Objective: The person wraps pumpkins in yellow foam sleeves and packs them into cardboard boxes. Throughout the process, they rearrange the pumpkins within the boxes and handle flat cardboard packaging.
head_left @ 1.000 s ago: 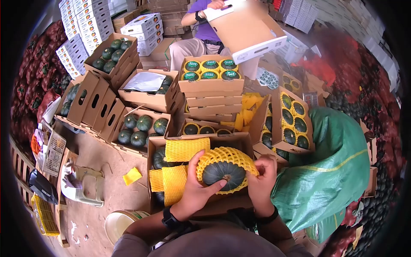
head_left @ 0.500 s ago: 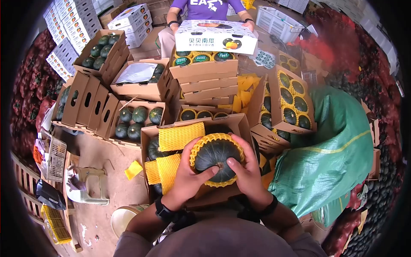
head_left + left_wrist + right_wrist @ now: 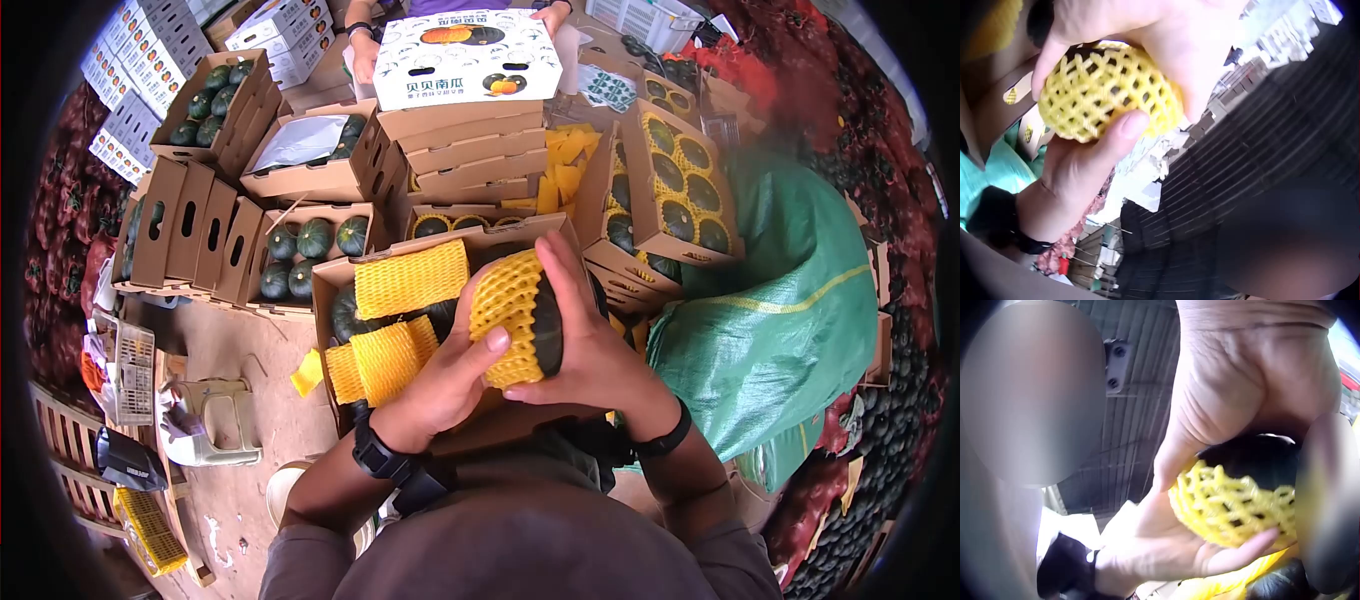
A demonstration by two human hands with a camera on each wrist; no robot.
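A small dark green pumpkin [image 3: 547,330] in a yellow foam net sleeve [image 3: 505,310] is held up over an open cardboard box [image 3: 330,335]. It is turned on its side, its bare end facing right. My left hand [image 3: 445,375] grips the netted side, thumb across the mesh; the fingers behind are hidden in the head view. My right hand [image 3: 595,350] holds the bare side, fingers reaching up along it and thumb underneath. In the right wrist view the net [image 3: 1232,506] covers the pumpkin's lower part, below my palm. Yellow foam sleeves [image 3: 412,280] lie on pumpkins in the box.
Behind stand cardboard boxes of bare pumpkins [image 3: 315,237] and netted ones [image 3: 690,175]. Across from me a person's hands [image 3: 362,55] hold a white printed carton [image 3: 470,60] on a box stack. A green sack [image 3: 770,310] bulges at right, and a plastic stool [image 3: 210,420] stands at left.
The pumpkin has turned from stem end facing me to lying sideways, net to the left. My right hand has shifted round its bare side. The other person has brought the white carton down onto the stack.
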